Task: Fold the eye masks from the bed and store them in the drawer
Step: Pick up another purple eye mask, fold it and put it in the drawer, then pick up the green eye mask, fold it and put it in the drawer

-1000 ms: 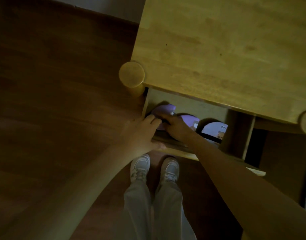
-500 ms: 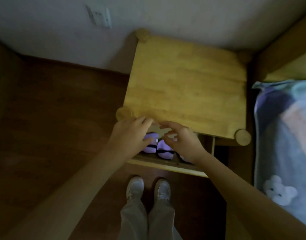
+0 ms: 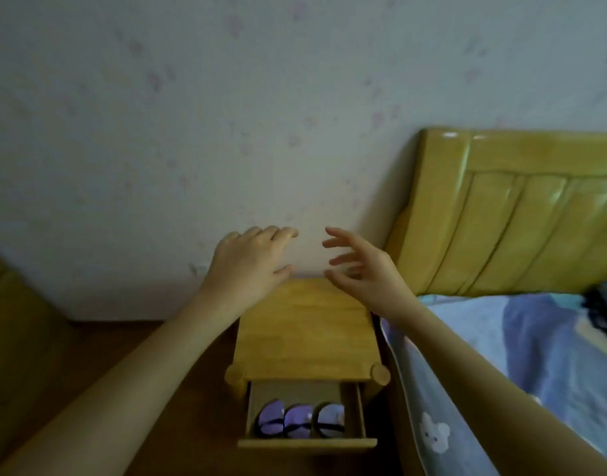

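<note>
At 6 o'clock, open drawer (image 3: 360,410) holds three folded eye masks (image 3: 300,421) in row. Left hand (image 3: 250,266) and right hand (image 3: 367,273) above nightstand (image 3: 305,334), both released, grasping nothing. Risk: careless push on drawer could pinch strap or shift masks.

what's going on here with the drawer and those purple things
A person is putting folded eye masks away in a bedside table. Three purple eye masks lie side by side in the open drawer. Both hands are raised above the table top and hold nothing: the left hand has loosely curled fingers, the right hand has spread fingers. The bed is to the right. The drawer is not yet pushed shut.
</note>
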{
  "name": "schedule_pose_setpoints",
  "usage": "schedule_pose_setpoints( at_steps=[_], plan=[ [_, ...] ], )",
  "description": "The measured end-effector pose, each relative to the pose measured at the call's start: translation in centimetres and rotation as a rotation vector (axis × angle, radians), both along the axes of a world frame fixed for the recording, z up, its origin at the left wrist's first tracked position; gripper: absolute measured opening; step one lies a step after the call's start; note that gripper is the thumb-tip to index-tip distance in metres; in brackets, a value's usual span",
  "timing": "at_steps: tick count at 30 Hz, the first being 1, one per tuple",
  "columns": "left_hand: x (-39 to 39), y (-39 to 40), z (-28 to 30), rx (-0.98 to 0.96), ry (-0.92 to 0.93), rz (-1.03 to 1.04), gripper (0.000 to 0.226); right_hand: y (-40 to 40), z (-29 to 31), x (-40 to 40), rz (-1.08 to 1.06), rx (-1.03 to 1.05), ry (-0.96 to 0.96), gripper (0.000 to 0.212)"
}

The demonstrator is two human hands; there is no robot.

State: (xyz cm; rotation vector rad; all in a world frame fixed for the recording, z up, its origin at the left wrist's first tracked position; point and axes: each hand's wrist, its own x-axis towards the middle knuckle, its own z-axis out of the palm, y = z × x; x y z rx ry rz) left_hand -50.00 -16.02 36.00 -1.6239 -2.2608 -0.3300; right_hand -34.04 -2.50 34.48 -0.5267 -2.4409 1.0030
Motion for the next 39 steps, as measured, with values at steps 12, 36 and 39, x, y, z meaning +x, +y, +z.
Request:
schedule_pose_setpoints(
  at_steps=[12,36,39],
  plan=[
    [4.0,-2.5,12.6,0.225,0.151,-0.488,0.049,-9.5,12.7,11.0,-0.392,0.416,-0.008,0.062],
    [39.2,-32.9,18.3,0.371,0.032,-1.662,0.045,-66.8,19.5,39.8,-1.516,0.602,-0.303,0.046],
    [43.2,-40.7,18.3,0.387,-0.001,-1.768,0.044,-76.3,19.3,41.5,-1.608,0.606,-0.334,0.044]
  ],
)
